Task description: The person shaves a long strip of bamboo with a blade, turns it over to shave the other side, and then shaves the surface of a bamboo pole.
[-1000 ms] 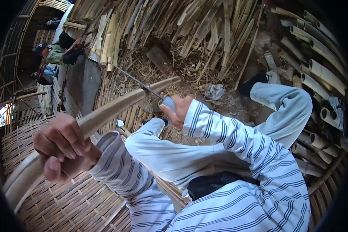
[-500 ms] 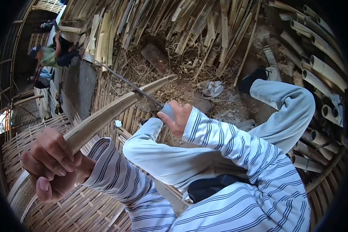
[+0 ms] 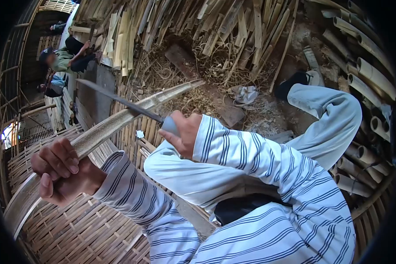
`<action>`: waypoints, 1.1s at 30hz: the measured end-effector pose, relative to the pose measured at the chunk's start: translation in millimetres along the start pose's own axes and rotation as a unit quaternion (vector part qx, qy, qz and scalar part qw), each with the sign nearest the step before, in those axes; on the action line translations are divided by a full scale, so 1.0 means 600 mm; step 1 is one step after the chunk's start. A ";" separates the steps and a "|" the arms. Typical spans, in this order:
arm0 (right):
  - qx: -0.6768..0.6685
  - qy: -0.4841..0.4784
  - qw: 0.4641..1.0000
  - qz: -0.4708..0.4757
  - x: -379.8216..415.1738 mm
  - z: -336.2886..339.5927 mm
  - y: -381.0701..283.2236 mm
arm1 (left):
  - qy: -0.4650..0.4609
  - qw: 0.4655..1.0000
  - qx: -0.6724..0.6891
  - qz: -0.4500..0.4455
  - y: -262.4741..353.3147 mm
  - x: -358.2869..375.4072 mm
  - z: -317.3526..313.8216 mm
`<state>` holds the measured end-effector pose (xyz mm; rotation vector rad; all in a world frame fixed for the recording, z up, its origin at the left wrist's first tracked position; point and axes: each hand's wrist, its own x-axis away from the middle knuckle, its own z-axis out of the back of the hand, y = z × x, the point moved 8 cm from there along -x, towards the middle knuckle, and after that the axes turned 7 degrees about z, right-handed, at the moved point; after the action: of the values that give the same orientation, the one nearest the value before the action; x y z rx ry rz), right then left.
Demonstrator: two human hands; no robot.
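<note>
Bamboo strip [image 3: 119,121] under knife [image 3: 119,100], blade drawn back toward left-hand end.
Strip slanted across lap; left hand [image 3: 59,176] fingers wrapped tight on near end, right hand [image 3: 182,132] clenched round handle; blade now nearer than half a second ago, stroke probably restarting. Woven bamboo mat [image 3: 75,229] beneath.

L hand [image 3: 59,169] at 8 o'clock, fist clenched, thumb up, striped forearm running to 5 o'clock; R hand [image 3: 182,132] near centre, fingers wrapped shut, wrist bent, elbow at 4 o'clock.

The bamboo strip [image 3: 119,121] slants across the woven mat [image 3: 75,229] — knife [image 3: 119,102] lying over it, split bamboo pile [image 3: 198,22] behind, poles [image 3: 369,75] right.
</note>
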<state>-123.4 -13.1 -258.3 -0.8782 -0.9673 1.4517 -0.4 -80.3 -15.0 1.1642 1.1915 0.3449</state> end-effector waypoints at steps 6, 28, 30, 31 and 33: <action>0.014 -0.020 0.987 -0.160 -0.004 -0.082 0.208 | -0.038 0.999 0.002 0.004 0.005 0.012 0.001; -0.035 0.017 0.994 -0.102 -0.018 -0.085 0.200 | 0.070 0.997 -0.038 0.017 0.002 -0.012 0.083; -0.112 0.043 0.985 -0.121 -0.017 -0.110 0.239 | 0.066 0.996 -0.053 0.028 0.009 -0.013 0.090; -0.071 0.105 0.992 -0.029 -0.020 -0.120 0.256 | 0.064 0.997 -0.033 0.028 0.007 -0.013 0.084; -0.026 0.082 0.996 -0.031 -0.036 -0.115 0.253 | 0.127 0.987 -0.103 -0.005 0.009 -0.013 0.106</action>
<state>-116.4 -34.1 -424.8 -0.9820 -0.9038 1.2856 52.4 -116.7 -11.8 0.9531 1.3473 0.6083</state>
